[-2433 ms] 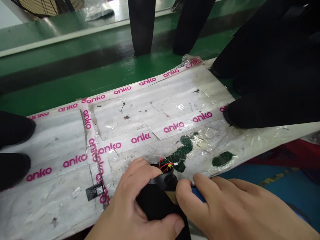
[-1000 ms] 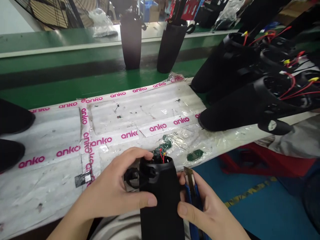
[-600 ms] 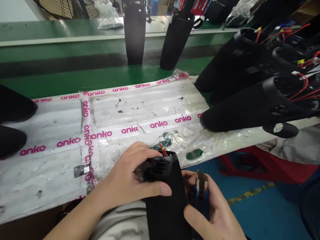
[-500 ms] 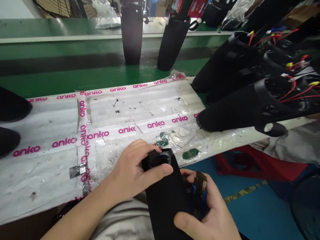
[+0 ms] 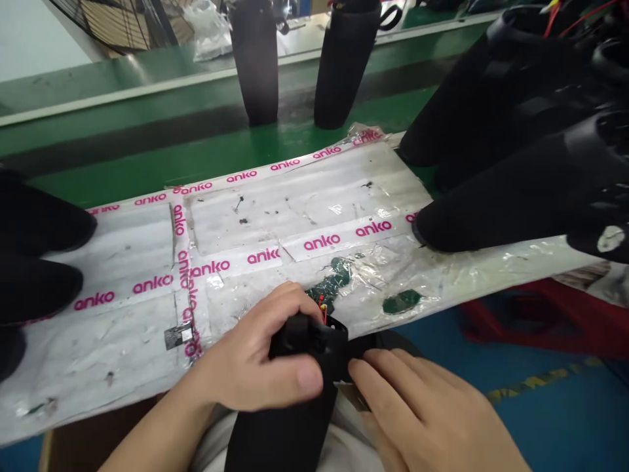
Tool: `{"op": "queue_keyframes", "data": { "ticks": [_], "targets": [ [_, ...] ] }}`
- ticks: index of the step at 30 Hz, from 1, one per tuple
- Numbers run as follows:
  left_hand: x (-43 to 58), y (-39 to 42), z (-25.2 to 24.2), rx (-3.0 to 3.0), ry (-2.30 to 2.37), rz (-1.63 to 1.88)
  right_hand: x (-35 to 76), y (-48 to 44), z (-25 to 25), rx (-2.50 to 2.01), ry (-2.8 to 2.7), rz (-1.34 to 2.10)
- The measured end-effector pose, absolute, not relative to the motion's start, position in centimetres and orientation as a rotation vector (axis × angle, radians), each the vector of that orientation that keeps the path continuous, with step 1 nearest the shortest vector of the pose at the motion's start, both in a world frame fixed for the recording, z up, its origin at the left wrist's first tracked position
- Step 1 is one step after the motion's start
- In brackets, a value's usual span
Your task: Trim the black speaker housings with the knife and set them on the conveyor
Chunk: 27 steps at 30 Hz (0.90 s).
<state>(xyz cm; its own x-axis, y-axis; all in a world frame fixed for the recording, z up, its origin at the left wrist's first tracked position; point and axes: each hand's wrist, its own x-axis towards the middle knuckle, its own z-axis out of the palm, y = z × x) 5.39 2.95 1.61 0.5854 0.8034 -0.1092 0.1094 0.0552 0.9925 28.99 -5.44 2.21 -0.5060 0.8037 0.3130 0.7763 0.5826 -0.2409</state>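
Pale cloth (image 5: 350, 447) covers the lap, nearest of all; a tapered black housing (image 5: 280, 436) tilts above it, its open end pointing away; the person's left hand (image 5: 265, 367) grasps this housing close to the rim, thumb across its face; red wires (image 5: 323, 314) poke from the opening beside the fingertips; the right hand (image 5: 427, 410), palm down with fingers bent, grips a cutter (image 5: 352, 395), whose blade shows beneath the fingers, near the housing, though whether they touch cannot be told; beyond runs a white-covered bench (image 5: 304, 216) with pink "anko" lettering; more dark housings lie at its left (image 5: 39, 216) and right (image 5: 496, 190) ends; two upright housings (image 5: 256, 65) stand farther back on green, near a clear plastic bag (image 5: 209, 29).
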Motion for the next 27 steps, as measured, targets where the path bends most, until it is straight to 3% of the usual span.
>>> {"op": "queue_keyframes", "data": {
  "ticks": [3, 17, 27],
  "targets": [
    [5.2, 3.3, 1.0, 1.559, 0.771, 0.600, 29.4, -3.6, 3.1, -1.229, -2.576, -0.026],
    [5.3, 3.5, 0.1, 1.584, 0.758, 0.583, 29.7, -3.5, 3.0, -1.228, -2.674, 0.041],
    [5.4, 3.8, 0.7, 1.557, 0.807, 0.571, 29.7, -3.6, 3.7, -1.168, -2.788, -0.167]
  ]
}}
